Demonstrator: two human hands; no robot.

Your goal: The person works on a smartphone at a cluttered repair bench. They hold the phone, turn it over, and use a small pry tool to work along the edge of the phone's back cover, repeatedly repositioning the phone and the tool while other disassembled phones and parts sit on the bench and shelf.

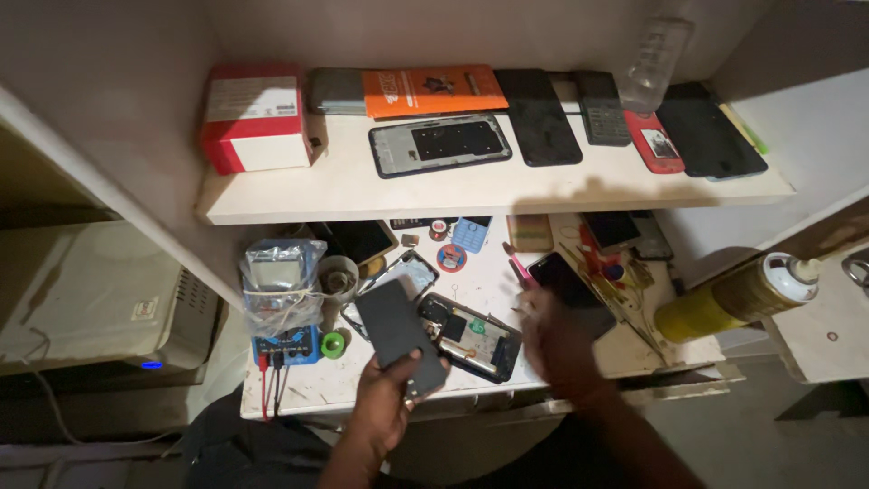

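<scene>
Head view: left hand [385, 403] holds phone [398, 333] upright-ish; tilted left.

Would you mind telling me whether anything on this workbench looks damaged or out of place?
Yes. An opened black phone lies on the white bench with its back off and its insides bare, just right of the dark phone panel in the left hand. A yellow spray can lies tilted at the bench's right edge.

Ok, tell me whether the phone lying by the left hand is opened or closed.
Opened: the phone on the bench has no back cover, with its circuit board and inner parts exposed.
</scene>
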